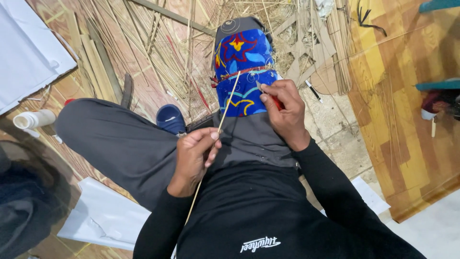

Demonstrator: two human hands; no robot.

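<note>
I sit on the floor with one knee raised. A blue patterned cloth [243, 72] with red and yellow shapes is tied over that knee with a red string. My left hand [194, 158] pinches a thin pale bamboo strip [225, 112] that runs up across the cloth and down past my wrist. My right hand [285, 112] rests on the cloth, shut on a small knife with a red handle [276, 102]. Its blade tip [259, 87] lies near the strip's upper end.
Many bamboo slivers and shavings [158, 52] cover the floor ahead. A blue slipper [170, 118] lies by my leg. White sheets [103, 216] lie lower left, a white bottle [33, 120] stands at left, and a wooden panel [407, 120] is at right.
</note>
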